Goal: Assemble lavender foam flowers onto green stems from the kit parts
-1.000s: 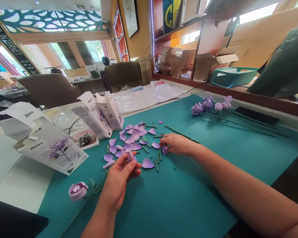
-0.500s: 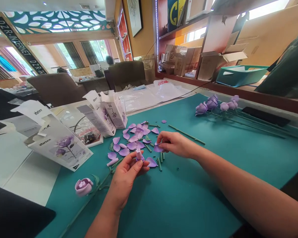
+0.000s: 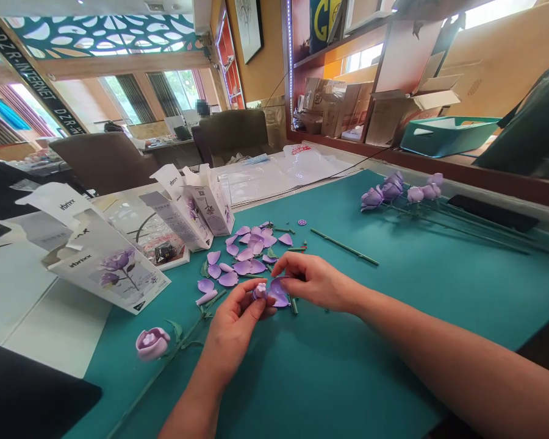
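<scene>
In the head view, my left hand (image 3: 238,314) is closed around a small light purple flower core (image 3: 260,291), its top facing up toward me. Close on its right, my right hand (image 3: 313,280) pinches a purple petal (image 3: 279,291) by its edge; another petal seems to lie just beneath, and I cannot tell where one ends. Loose purple petals (image 3: 243,267) are strewn over the green mat behind both hands. Short green stem pieces (image 3: 293,305) lie under my right hand. A partly built rose (image 3: 152,344) on a long stem rests left of my left forearm.
Opened white flower boxes (image 3: 112,268) stand along the left. Finished purple roses (image 3: 392,189) lie at the back right beside a dark flat object (image 3: 491,212). One long green stem (image 3: 344,246) and a small purple ring piece (image 3: 302,222) rest on the mat (image 3: 348,378).
My right hand has come left and slightly down with the petal, close to the flower core. My left hand has tilted the core so that its top faces me more.
</scene>
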{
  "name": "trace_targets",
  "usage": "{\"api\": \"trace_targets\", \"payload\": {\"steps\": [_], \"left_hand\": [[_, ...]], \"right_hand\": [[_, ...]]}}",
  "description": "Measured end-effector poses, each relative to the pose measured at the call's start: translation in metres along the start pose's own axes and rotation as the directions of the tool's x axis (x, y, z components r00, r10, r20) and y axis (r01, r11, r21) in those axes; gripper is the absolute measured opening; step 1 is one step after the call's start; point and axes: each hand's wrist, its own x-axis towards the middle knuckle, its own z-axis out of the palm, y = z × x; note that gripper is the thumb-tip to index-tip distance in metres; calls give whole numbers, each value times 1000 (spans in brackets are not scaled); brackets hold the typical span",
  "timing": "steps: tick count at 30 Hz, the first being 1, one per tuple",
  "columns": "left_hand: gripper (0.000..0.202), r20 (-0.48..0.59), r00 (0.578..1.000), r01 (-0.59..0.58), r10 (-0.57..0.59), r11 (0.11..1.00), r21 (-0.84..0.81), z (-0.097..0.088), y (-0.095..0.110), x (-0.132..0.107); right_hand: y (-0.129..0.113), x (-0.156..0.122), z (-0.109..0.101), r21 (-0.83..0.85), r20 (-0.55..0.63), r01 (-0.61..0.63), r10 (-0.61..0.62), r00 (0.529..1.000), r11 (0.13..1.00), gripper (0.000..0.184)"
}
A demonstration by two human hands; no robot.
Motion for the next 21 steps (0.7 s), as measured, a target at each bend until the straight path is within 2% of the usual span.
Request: {"api": "trace_targets", "payload": {"steps": [5,13,21], "left_hand": [[37,30,1000,-1,1,1000,9,1,-1,0],[38,53,999,0,-1,1000,17,3,0,-2],[37,57,998,-29,22,993,117,3,-2,-3]], "right_hand": [[1,0,3,-31,-40,-16,15,999,999,6],[3,1,4,-56,-44,-48,45,998,997,7],[1,0,6,-112,-73,-65,57,996,992,7]]}}
